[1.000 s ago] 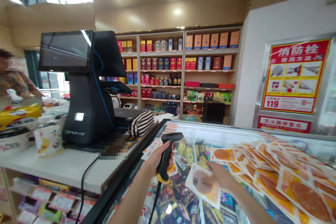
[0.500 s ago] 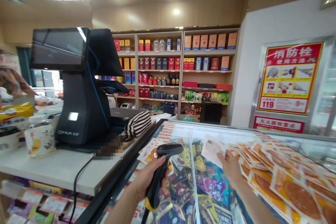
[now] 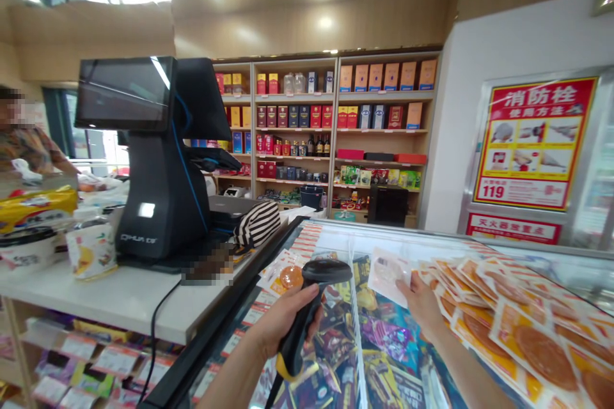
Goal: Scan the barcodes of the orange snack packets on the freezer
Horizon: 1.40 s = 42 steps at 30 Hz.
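My left hand (image 3: 282, 319) is wrapped round the handle of a black barcode scanner (image 3: 326, 271) with a yellow base, its head pointing right. In my right hand (image 3: 418, 301) a flat white packet (image 3: 387, 276) is pinched at its lower right corner, with a small printed code on its face. The scanner head is a little left of the packet, apart from it. Both are above the glass top of a freezer (image 3: 357, 345). A single packet with a round orange disc (image 3: 290, 277) lies left of the scanner. Many similar packets (image 3: 542, 348) are piled to the right.
A black checkout terminal (image 3: 163, 204) stands on the white counter (image 3: 158, 300) at left, near a striped bag (image 3: 259, 223). Wrapped ice creams (image 3: 384, 335) show through the glass. Behind are shelves of boxes (image 3: 292, 116). A person (image 3: 33, 147) stands at far left.
The scanner and my left hand have shifted slightly right, toward the packet. The packet now faces the camera a bit more. The whole view has shifted slightly.
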Each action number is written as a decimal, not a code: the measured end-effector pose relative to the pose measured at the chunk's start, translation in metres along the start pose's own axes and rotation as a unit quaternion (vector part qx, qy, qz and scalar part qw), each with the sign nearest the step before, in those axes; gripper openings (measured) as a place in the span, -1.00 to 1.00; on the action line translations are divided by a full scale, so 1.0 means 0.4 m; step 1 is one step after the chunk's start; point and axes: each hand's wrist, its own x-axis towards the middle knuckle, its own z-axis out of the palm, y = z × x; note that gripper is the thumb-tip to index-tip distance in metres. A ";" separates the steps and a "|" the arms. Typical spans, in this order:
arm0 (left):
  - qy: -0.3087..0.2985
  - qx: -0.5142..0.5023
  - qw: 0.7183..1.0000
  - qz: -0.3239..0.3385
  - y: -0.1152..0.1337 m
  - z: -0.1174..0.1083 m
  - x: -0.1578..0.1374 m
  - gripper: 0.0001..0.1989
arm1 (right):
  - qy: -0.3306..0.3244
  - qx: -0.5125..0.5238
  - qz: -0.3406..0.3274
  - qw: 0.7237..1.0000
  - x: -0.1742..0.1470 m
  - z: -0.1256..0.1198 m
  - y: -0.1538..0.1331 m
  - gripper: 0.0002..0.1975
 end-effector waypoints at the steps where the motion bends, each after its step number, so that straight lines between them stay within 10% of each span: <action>1: 0.003 0.006 1.000 0.001 0.002 0.000 -0.001 -0.71 | 0.002 -0.010 0.001 1.000 0.001 -0.002 -0.001 -0.67; 9: 0.123 0.032 0.992 0.015 0.033 -0.054 -0.046 -0.70 | 0.022 -0.162 -0.127 0.978 -0.030 0.045 -0.072 -0.73; 24: 0.288 0.019 0.957 0.010 0.062 -0.181 -0.171 -0.72 | -0.182 -0.175 -0.266 0.930 -0.160 0.254 -0.237 -0.66; 37: 0.189 0.051 0.981 -0.003 0.014 -0.137 -0.113 -0.66 | -0.146 -0.430 -0.123 0.882 0.032 -0.023 -0.051 -0.63; 42: 0.135 0.047 0.990 -0.014 0.021 -0.059 -0.091 -0.69 | -0.086 -0.271 -0.122 0.951 0.018 -0.028 -0.035 -0.64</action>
